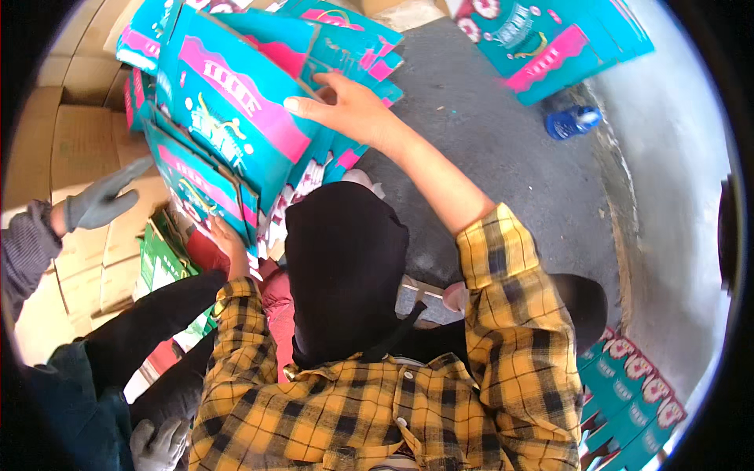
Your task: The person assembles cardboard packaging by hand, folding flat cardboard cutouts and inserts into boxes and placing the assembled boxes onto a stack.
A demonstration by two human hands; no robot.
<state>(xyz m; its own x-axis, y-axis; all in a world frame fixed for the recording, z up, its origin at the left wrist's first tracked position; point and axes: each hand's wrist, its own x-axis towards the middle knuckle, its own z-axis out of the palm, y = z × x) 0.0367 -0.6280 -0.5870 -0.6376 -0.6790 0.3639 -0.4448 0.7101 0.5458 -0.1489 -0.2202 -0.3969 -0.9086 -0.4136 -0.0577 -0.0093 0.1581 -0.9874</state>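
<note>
Yellow plaid sleeves [503, 314] reach up: right hand [353, 110] spread flat atop the teal flattened carton [228, 118], left hand [228, 243] gripping its lower edge; keep both edges square.

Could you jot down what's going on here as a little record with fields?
Right hand: laid on top of a teal and pink flattened carton, fingers spread
Left hand: under the carton stack's lower edge, mostly hidden
Sleeves: yellow and black plaid
Nearby: a co-worker's grey gloved hand over brown cardboard boxes
Floor: blue bottle on grey ground
</note>
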